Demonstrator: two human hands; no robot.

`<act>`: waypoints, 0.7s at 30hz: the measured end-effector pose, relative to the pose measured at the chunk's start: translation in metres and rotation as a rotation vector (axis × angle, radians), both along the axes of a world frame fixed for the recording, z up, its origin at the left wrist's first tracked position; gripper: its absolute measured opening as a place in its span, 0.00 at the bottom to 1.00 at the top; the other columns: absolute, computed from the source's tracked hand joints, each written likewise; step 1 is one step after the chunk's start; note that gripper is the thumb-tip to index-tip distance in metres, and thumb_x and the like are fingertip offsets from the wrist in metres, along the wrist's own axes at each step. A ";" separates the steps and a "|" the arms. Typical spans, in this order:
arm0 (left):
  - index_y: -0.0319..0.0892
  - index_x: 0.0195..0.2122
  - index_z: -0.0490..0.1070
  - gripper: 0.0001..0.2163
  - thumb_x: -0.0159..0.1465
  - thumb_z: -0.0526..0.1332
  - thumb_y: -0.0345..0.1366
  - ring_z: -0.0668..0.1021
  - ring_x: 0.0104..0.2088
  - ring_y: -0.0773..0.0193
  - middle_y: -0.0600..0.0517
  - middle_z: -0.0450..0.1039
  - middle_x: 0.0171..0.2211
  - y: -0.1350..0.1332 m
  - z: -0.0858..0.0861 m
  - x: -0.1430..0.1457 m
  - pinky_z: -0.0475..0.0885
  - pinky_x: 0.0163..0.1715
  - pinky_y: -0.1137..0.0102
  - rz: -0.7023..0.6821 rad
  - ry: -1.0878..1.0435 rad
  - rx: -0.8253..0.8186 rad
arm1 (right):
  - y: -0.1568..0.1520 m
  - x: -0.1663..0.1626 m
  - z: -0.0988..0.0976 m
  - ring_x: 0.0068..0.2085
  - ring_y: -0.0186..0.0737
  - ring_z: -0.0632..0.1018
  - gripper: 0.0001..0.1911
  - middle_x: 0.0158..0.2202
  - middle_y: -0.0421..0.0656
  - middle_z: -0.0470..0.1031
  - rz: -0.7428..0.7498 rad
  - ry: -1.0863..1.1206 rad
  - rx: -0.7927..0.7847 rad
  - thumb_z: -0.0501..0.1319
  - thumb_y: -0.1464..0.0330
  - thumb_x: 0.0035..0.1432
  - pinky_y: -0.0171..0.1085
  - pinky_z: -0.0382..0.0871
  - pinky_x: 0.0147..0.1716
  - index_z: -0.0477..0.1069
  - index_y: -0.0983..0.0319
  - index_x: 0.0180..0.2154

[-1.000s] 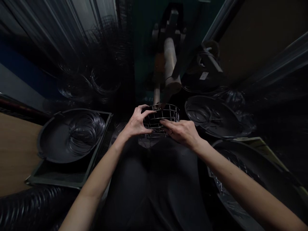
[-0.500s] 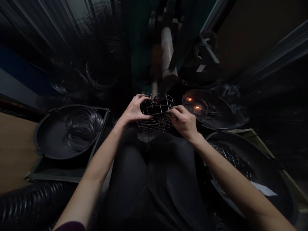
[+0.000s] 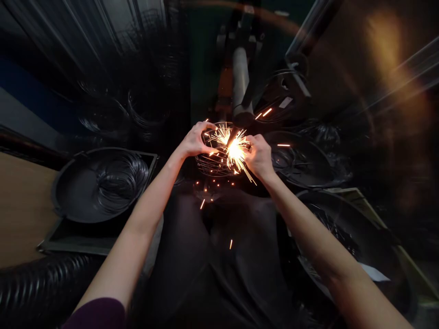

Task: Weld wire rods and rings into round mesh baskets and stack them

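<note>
A round wire basket [image 3: 213,165] sits below the cylindrical arm [image 3: 240,75] of a welding machine. Bright sparks [image 3: 236,150] burst from the basket's right side, where the machine's dark electrode tip [image 3: 232,135] meets it. My left hand [image 3: 196,140] grips the basket's left rim, thumb in front and fingers at the back. At the right side, my right hand [image 3: 258,154] is closed, its fingertips at the basket beside the sparks. Glare hides what exactly those fingertips pinch.
A dark pan [image 3: 73,194] with coiled wire [image 3: 121,183] stands at left on a frame. Another pan [image 3: 305,160] lies at right, and a larger pan [image 3: 377,256] with wire pieces [image 3: 334,228] is nearer me. Ribbed black coils [image 3: 44,283] lie lower left.
Sparks have burst out at the basket, and the electrode tip has come down onto it. Both hands and the basket appear slightly higher in view; the right hand has shifted left.
</note>
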State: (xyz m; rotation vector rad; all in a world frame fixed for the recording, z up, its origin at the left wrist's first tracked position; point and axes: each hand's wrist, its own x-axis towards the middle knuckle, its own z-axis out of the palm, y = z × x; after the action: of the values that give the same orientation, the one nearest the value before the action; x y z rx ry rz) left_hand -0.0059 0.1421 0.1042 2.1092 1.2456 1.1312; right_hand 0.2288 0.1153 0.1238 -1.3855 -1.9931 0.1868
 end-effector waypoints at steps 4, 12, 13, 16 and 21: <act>0.46 0.62 0.52 0.49 0.42 0.74 0.49 0.57 0.64 0.45 0.41 0.52 0.63 -0.017 -0.030 -0.017 0.54 0.63 0.51 0.007 -0.130 -0.058 | -0.030 0.034 0.025 0.38 0.41 0.74 0.27 0.35 0.47 0.72 -0.066 0.138 -0.126 0.45 0.51 0.64 0.41 0.67 0.40 0.74 0.61 0.35; 0.50 0.63 0.37 0.59 0.37 0.75 0.51 0.58 0.64 0.44 0.36 0.52 0.60 -0.036 -0.100 -0.024 0.60 0.57 0.47 0.052 -0.543 -0.324 | -0.119 0.092 0.018 0.32 0.39 0.77 0.27 0.32 0.48 0.75 0.109 0.475 -1.124 0.59 0.45 0.52 0.37 0.71 0.33 0.69 0.63 0.37; 0.51 0.62 0.38 0.57 0.37 0.75 0.52 0.60 0.63 0.45 0.37 0.53 0.59 -0.036 -0.098 -0.021 0.61 0.56 0.47 0.079 -0.570 -0.309 | -0.127 0.089 0.013 0.35 0.39 0.77 0.27 0.34 0.48 0.75 0.144 0.488 -1.205 0.63 0.47 0.49 0.38 0.72 0.36 0.69 0.64 0.39; 0.49 0.60 0.42 0.52 0.39 0.74 0.53 0.64 0.59 0.50 0.40 0.56 0.56 -0.047 -0.081 -0.017 0.63 0.56 0.51 0.121 -0.546 -0.180 | -0.136 0.069 0.013 0.30 0.35 0.76 0.30 0.30 0.42 0.74 0.222 0.407 -1.247 0.65 0.52 0.49 0.36 0.71 0.31 0.67 0.64 0.48; 0.47 0.59 0.48 0.45 0.44 0.73 0.45 0.67 0.56 0.52 0.43 0.58 0.55 -0.084 -0.036 -0.019 0.62 0.58 0.55 0.066 -0.253 0.053 | -0.103 0.018 0.049 0.19 0.26 0.64 0.29 0.22 0.35 0.67 0.310 0.251 -1.017 0.65 0.53 0.49 0.29 0.57 0.18 0.70 0.63 0.48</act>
State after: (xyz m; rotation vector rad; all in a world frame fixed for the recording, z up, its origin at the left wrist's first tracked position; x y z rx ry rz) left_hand -0.0247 0.0577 0.0680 1.9020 1.1843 1.4241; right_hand 0.2468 0.0122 0.1732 -1.4676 -1.9263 1.6011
